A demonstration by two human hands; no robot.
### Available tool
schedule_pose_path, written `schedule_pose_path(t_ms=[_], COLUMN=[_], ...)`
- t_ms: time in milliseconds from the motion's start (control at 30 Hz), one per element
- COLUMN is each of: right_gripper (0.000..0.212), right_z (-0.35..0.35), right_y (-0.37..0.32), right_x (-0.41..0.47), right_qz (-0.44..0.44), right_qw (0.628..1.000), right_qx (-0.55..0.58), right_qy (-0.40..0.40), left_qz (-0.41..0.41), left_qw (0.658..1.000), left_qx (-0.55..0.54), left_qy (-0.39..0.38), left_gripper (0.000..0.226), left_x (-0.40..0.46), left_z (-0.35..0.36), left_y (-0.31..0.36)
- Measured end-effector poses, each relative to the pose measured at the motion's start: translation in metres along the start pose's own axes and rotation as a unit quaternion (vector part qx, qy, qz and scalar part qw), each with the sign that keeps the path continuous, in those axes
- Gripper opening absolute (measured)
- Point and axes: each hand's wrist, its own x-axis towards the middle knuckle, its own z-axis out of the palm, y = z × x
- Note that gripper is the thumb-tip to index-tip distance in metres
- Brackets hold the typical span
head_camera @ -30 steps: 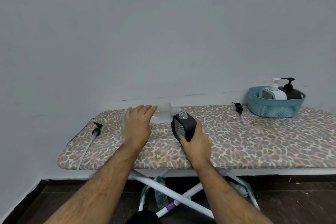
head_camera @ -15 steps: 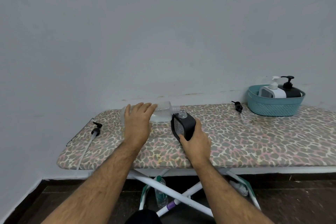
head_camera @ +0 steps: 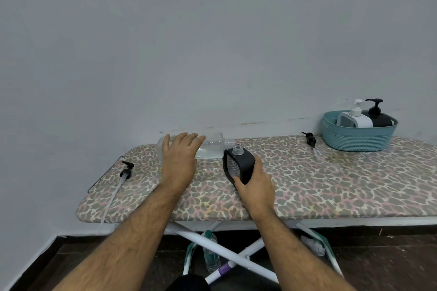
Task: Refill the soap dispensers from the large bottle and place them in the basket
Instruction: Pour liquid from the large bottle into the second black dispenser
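A large clear bottle [head_camera: 211, 146] lies on its side near the back of the ironing board [head_camera: 331, 186], its open neck pointing right. My left hand [head_camera: 179, 160] rests on top of it with fingers spread, not gripping it. My right hand [head_camera: 254, 184] grips a black square dispenser [head_camera: 238, 165] with an uncapped clear neck, standing just below the bottle's mouth. At the far right a teal basket [head_camera: 359, 139] holds a white dispenser [head_camera: 356, 118] and a black dispenser [head_camera: 377, 116].
Two loose black pump heads lie on the board: a left pump [head_camera: 126, 172] whose long tube hangs over the front edge, and a right pump [head_camera: 310, 138] next to the basket. Under the board stand white crossed legs and a small bottle [head_camera: 210, 253]. A wall is close behind.
The view has tilted slightly. My left hand stays laid over the clear bottle and my right hand keeps its hold on the black dispenser; both are almost still.
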Motion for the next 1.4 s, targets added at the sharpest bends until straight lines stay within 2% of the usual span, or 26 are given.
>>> schedule_pose_path(t_ms=[500,767,1000,1400], right_gripper=[0.077,0.081,0.073,0.072], right_z=[0.000,0.002,0.002,0.001], right_y=[-0.001,0.001,0.001,0.000], right_x=[-0.001,0.000,0.000,-0.001], right_qz=[-0.001,0.006,-0.003,-0.003], right_qw=[1.000,1.000,1.000,1.000], right_qx=[0.009,0.007,0.009,0.012], right_qy=[-0.003,-0.009,0.001,-0.003], left_qz=[0.019,0.019,0.024,0.031], left_qw=[1.000,1.000,1.000,0.999], left_qx=[0.012,0.006,0.008,0.008], left_qy=[0.008,0.002,-0.003,0.000], left_gripper=[0.079,0.078,0.079,0.077], left_x=[0.006,0.007,0.009,0.011], left_z=[-0.006,-0.007,-0.008,-0.011], left_y=[-0.001,-0.001,-0.001,-0.001])
